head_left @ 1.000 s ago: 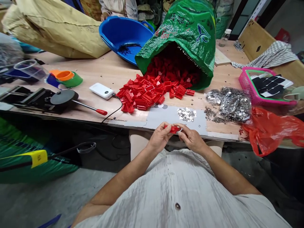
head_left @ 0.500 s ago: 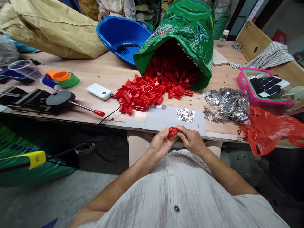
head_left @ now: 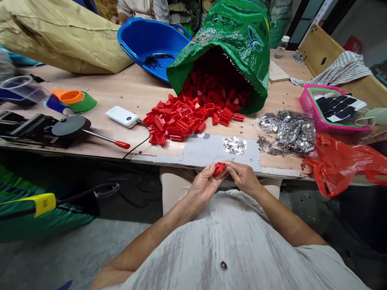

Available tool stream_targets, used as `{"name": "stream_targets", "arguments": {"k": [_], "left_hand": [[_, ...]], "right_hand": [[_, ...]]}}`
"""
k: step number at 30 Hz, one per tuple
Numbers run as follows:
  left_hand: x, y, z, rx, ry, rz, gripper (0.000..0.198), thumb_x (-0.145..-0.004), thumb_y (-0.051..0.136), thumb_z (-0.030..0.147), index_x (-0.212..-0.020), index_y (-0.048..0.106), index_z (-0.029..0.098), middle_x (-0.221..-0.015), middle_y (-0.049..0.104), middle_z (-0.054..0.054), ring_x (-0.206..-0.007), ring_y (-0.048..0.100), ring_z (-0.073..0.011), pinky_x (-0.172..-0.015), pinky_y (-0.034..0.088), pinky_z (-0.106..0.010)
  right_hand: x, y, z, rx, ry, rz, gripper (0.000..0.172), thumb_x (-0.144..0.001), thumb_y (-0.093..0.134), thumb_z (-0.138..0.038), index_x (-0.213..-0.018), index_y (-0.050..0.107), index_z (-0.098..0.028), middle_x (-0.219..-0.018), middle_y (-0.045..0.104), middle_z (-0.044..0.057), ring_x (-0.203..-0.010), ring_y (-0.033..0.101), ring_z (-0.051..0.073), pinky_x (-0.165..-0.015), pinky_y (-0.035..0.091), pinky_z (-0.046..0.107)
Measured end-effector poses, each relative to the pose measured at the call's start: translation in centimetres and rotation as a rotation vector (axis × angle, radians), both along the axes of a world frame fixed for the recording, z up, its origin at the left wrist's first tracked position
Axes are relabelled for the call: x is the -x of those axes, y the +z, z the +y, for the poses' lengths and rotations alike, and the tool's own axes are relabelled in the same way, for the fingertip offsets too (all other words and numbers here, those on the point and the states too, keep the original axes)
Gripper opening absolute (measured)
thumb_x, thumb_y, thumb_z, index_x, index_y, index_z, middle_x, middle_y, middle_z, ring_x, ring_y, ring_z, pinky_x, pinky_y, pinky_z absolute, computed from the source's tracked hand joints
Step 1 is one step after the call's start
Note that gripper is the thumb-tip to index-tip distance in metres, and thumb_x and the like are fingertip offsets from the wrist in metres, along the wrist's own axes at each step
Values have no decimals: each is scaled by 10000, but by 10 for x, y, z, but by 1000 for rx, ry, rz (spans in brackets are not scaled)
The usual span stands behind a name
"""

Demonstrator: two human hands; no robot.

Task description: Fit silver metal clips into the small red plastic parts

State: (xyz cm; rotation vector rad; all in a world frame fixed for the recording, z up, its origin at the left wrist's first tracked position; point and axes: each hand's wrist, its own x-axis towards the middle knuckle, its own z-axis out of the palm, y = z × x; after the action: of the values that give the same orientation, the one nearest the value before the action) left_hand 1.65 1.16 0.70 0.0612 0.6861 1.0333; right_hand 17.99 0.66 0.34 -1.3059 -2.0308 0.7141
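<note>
A small red plastic part (head_left: 219, 168) sits in the fingers of my left hand (head_left: 203, 184), just in front of the table edge and above my lap. My right hand (head_left: 244, 177) is pinched at the part's right end. Whether a tiny piece lies between those right fingertips is too small to tell. On the table beyond, small flat silver metal pieces (head_left: 235, 146) are spread on a grey sheet (head_left: 202, 152). A heap of similar red plastic parts (head_left: 178, 121) spills out of a green woven sack (head_left: 232, 32) lying on its side.
Plastic bags of metal pieces (head_left: 294, 133) lie right of the sheet, near a pink basket (head_left: 305, 102) and a red plastic bag (head_left: 335, 165). To the left are a white power bank (head_left: 122, 117) with a cable and a lever tool (head_left: 71, 127). Behind stands a blue basin (head_left: 130, 44).
The whole view has shifted slightly. Both hands stay together at the red plastic part, which is turned a little between the fingers.
</note>
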Motion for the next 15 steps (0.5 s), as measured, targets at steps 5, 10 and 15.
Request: {"name": "stream_targets", "arguments": {"k": [5,10,15], "left_hand": [[8,-23,-3,124,-144,84,54,-868,625,157,-833,652,127,-894,730,-96,-931,718,-245,-984,530,-455],[12,-65,3,305,-204,278,67,-847,586,59,-861,632,105,-884,715,-123,-880,724,-229,-885,581,-402],[12,-87,15,309,-216,377,198,-819,490,-34,-846,625,107,-891,716,-120,-827,717,-197,-791,598,-320]], "right_hand": [[-12,-1,-1,81,-120,-49,326,-1006,406,-353,-1221,635,-265,-1085,734,14,-886,694,170,-801,503,271],[-61,-16,9,12,-424,-171,267,-946,484,-313,-1128,648,-207,-989,713,67,-870,653,206,-780,476,312],[-110,-24,23,-10,-656,-457,238,-902,501,-226,-1069,666,-190,-1067,678,105,-927,614,237,-776,446,330]]}}
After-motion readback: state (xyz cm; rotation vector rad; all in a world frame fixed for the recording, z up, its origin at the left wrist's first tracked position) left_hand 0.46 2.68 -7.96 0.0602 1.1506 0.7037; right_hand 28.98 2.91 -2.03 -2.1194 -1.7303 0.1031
